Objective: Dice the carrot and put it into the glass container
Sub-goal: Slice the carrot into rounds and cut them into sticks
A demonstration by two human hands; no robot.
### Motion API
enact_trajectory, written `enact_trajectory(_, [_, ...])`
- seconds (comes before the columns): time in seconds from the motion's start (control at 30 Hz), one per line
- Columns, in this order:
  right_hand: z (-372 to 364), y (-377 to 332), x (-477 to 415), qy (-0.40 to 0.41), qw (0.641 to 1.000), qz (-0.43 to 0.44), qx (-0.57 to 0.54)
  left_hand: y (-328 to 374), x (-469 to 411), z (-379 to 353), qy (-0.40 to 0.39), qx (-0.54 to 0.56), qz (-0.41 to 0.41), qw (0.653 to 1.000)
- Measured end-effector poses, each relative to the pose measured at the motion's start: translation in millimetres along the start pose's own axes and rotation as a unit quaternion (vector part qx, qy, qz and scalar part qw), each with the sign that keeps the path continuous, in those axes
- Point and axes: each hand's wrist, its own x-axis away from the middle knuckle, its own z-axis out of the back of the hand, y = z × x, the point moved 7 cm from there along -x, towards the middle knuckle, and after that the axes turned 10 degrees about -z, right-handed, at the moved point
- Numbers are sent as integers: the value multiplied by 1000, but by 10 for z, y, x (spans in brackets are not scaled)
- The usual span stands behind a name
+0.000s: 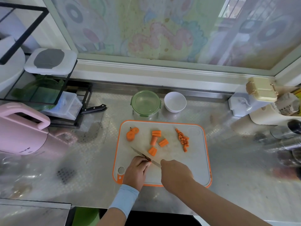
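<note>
Worktop (236,168): embossed stainless steel, dulled and smeared, running beneath a window (146,30) covered in pastel patterned film.

Pink appliance (21,132): smooth plastic with a handle, far left.

Black wire rack (24,37): stands behind the pink appliance and holds white tubs. A black-handled spare knife (94,108) lies at its foot.

Cutting board (192,163): grey, rounded rectangle with an orange rim, at centre.

Glass container (145,102): round and clear with a green clip rim. It stands just beyond the board's far edge, and no carrot is visible in it.

White bowl (175,101): just beside the container.

Right hand (175,174): closed round the handle of a knife (140,154), which hides the handle. The blade slants across the near board.

Left hand (137,172): pale blue cuff, fingers curled at the blade and pinning a carrot piece (150,162), of which only a sliver shows.

Carrot chunks (163,142): four stubby lengths at mid-board.

Diced carrot (183,140): small cubes in a row on the right of the board.

Carrot rounds (131,134): stacked on the left of the board.
</note>
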Motion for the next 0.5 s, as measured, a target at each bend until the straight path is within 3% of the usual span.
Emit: enact_trajectory(0.5, [-367,48,-254,-6,998,-11,-68,-31,16,2,-6,15,22,1000])
